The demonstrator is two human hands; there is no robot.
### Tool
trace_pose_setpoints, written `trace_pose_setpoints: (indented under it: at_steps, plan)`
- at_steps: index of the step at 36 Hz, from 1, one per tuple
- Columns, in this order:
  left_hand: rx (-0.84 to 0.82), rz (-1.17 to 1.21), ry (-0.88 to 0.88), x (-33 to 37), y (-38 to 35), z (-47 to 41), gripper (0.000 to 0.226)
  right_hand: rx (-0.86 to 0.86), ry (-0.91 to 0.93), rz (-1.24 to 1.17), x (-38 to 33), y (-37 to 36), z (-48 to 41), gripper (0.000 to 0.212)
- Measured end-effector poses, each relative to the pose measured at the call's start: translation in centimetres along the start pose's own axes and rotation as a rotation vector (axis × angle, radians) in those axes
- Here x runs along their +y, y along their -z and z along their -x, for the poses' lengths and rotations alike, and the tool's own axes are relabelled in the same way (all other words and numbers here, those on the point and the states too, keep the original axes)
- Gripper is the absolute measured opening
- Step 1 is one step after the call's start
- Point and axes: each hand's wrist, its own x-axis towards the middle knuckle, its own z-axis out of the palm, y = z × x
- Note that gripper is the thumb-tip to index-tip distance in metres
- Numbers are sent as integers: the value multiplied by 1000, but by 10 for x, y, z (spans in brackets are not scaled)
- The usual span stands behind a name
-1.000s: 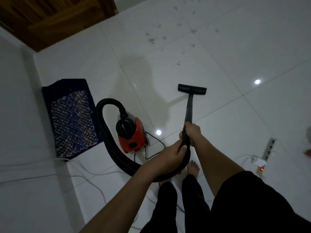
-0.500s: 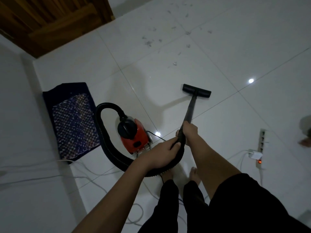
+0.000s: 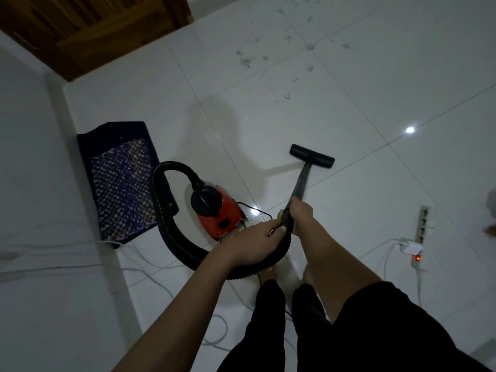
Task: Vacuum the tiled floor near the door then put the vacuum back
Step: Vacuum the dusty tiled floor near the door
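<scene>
We grip the hose (image 3: 171, 241) with our left hand (image 3: 255, 242) and the wand (image 3: 302, 181) with our right hand (image 3: 302, 214) (two hands steer better), the vacuum (image 3: 220, 214) beside us; its floor head (image 3: 312, 156) rests on the tiled floor (image 3: 375, 103), short of the debris (image 3: 245, 61) near the door (image 3: 102, 28).

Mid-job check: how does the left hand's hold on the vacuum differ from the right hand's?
The left hand grips the ribbed, curved hose; the right hand grips the base of the straight wand. The left hand sits nearer the body, while the right hand is farther forward, toward the floor head. Both hands have fingers curled round black vacuum parts.
</scene>
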Motion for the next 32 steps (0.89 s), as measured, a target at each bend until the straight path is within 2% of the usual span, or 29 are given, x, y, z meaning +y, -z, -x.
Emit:
trace_pose_setpoints:
  at_steps: [7, 12, 14, 18, 32]
  plan:
    - [-24, 27, 13, 9, -12, -6, 38, -40, 22, 46, -3, 16, -4, 21]
    - [-24, 14, 14, 17, -13, -18, 42, -56, 67, 125, -15, 24, -14, 28]
    - [-30, 31, 23, 21, -14, -24, 44, -70, 81, 145, -22, 26, -16, 21]
    - [-44, 122, 53, 29, -15, -38, 46, -102, 109, 160, -38, 29, -19, 13]
    - [-39, 473, 202, 80, -4, -120, 54, -166, 183, 364, -118, 44, -58, 18]
